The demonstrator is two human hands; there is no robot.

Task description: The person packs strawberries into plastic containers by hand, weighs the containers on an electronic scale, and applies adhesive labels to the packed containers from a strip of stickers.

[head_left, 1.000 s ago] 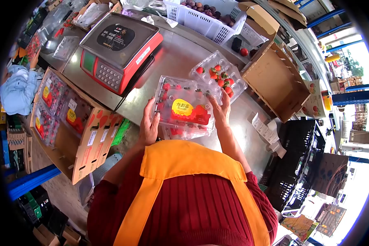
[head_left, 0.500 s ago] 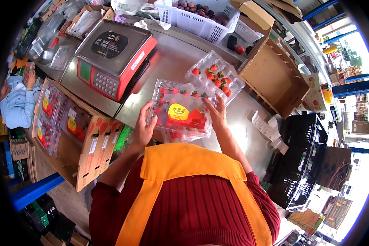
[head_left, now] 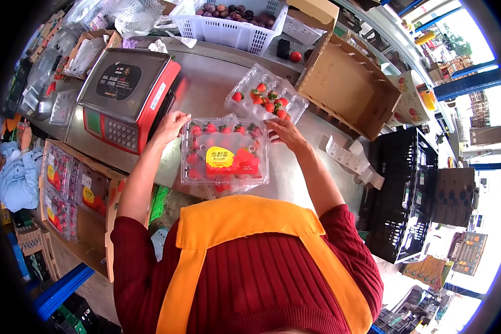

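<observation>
A clear plastic clamshell of strawberries (head_left: 225,161) with a yellow and red label lies on the steel table in front of me. My left hand (head_left: 171,127) pinches its far left corner, thumb and fingers together. At the far right corner, my right hand (head_left: 286,133) has its fingers on the rim. Part of another clear pack shows beneath the near edge. Just beyond my right hand sits an open clear tray (head_left: 242,86) with several loose strawberries (head_left: 270,106) in it.
A red scale (head_left: 131,94) stands at the left. Below it, a cardboard box (head_left: 94,222) holds labelled strawberry packs. At the back is a white crate (head_left: 217,33) of plums. To the right are an open cardboard box (head_left: 345,83), paper slips (head_left: 348,156) and a black crate (head_left: 401,195).
Both hands have moved from the clamshell's sides to its far corners. The clamshell now lies straighter. My view has shifted, so the surroundings sit further left.
</observation>
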